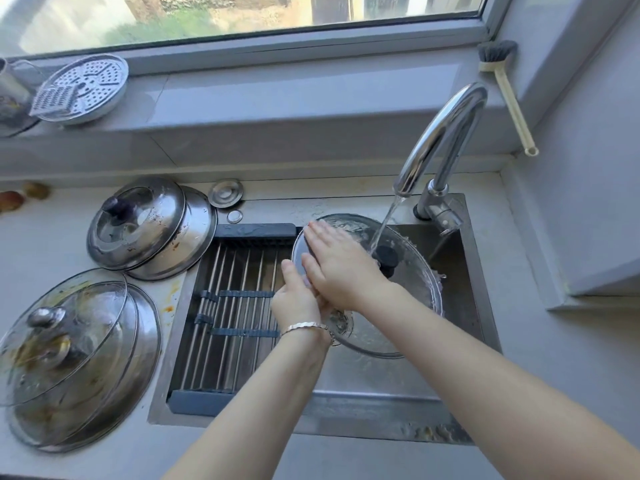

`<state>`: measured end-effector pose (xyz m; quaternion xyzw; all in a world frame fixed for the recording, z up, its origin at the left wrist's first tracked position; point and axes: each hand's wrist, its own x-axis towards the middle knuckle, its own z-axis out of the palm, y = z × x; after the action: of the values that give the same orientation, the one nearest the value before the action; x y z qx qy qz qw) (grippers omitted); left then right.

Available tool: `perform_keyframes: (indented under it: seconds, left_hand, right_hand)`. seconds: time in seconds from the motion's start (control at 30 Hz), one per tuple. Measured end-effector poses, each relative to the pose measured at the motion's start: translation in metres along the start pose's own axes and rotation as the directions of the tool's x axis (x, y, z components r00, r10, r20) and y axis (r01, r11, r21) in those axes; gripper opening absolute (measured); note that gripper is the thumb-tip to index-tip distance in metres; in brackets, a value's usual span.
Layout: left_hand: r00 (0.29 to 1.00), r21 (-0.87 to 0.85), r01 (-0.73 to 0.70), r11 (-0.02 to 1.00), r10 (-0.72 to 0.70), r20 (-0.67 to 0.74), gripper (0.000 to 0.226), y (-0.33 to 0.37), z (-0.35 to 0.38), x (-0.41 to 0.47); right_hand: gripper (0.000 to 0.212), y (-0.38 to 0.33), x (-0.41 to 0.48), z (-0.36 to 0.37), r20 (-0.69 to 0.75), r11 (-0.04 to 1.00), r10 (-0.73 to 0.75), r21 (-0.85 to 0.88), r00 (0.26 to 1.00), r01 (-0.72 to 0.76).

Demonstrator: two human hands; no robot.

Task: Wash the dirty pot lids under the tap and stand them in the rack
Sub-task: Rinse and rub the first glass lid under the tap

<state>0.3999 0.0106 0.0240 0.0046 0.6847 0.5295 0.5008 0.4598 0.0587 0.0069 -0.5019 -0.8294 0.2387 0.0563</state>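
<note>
Evidently, left hand [298, 303] grips the lid [415, 291] tilted under the sink's [363, 419] back-edge tap [446, 129] so the flat right hand [341, 263] rubs.

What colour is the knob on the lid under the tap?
Black, the knob on the glass lid; head view.

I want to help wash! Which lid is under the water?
The glass lid with the black knob, gripped by the left hand, right hand flat on it. The other lids sit stacked on the counter.

Grey counter [571, 358], pale wall [595, 174], sunlit window [242, 15] (garden outside), grey sill [277, 98]
</note>
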Motion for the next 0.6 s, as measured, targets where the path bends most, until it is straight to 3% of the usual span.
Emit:
perform_keyframes:
  seconds: [0.13, 0.2, 0.33, 0.43, 0.6]
  left_hand:
    - [0.997, 0.081, -0.053, 0.995, 0.057, -0.048, 0.041, 0.016, -0.004, 0.012]
    - [0.999, 0.012, -0.019, 1.0, 0.019, 0.028, 0.046, 0.023, -0.009, 0.02]
    - [0.989, -0.08, -0.021, 0.997, 0.032, 0.142, 0.047, 0.025, -0.013, 0.027]
    - [0.989, -0.075, -0.078, 0.994, 0.087, 0.122, 0.048, 0.025, -0.012, 0.027]
    - [0.987, -0.011, -0.149, 0.989, 0.15, 0.062, 0.049, 0.021, -0.01, 0.019]
  right_hand:
    - [0.056, -0.009, -0.028, 0.02, -0.116, 0.97, -0.244, -0.015, 0.963, 0.244]
    - [0.051, 0.0, -0.05, 0.035, -0.17, 0.939, -0.344, -0.073, 0.924, 0.336]
    - [0.05, 0.018, -0.068, 0.042, -0.172, 0.918, -0.395, -0.114, 0.902, 0.38]
    - [0.059, 0.014, -0.053, 0.03, -0.189, 0.928, -0.372, -0.065, 0.909, 0.367]
    - [0.095, 0.001, -0.015, 0.009, -0.168, 0.976, -0.157, 0.123, 0.973, 0.179]
